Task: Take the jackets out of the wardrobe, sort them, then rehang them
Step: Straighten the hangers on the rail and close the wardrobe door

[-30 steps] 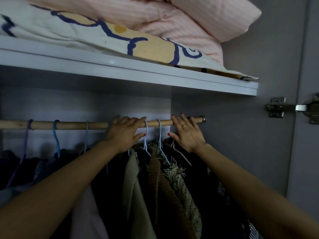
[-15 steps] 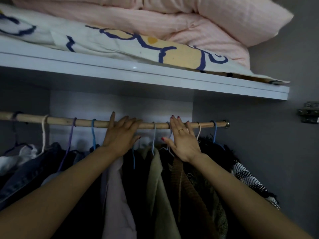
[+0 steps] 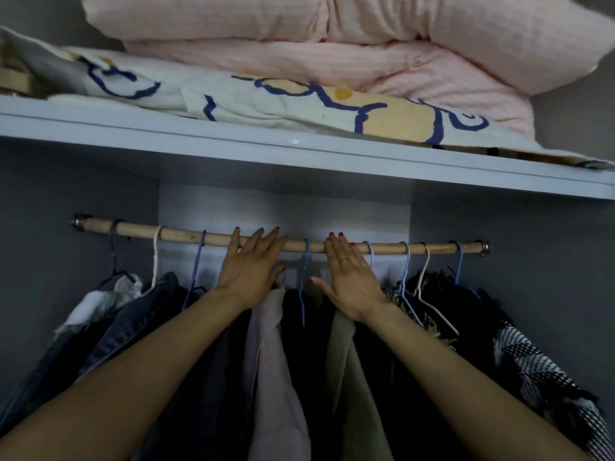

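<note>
A wooden rail (image 3: pixel 179 233) spans the wardrobe with several jackets hanging from it on thin hangers. My left hand (image 3: pixel 251 267) reaches up to the rail, fingers straight and spread across it, above a pale pink jacket (image 3: pixel 273 367). My right hand (image 3: pixel 349 274) lies flat against the rail too, fingers straight, above an olive jacket (image 3: pixel 352 377). Between the hands hangs a blue hanger (image 3: pixel 303 287) with a dark garment. A denim jacket (image 3: pixel 133 321) hangs to the left, a black-and-white patterned one (image 3: pixel 539 367) at the far right.
A white shelf (image 3: pixel 299 151) runs just above the rail and carries folded pink bedding (image 3: pixel 332 44) and a cream quilt with blue and yellow print (image 3: pixel 299 104). Grey wardrobe walls close in on the left (image 3: pixel 50 261) and right (image 3: pixel 549 261).
The view has swung left, so the whole rail shows. Both hands have slid left along the rail, and a gap with one blue hanger has opened between them.
</note>
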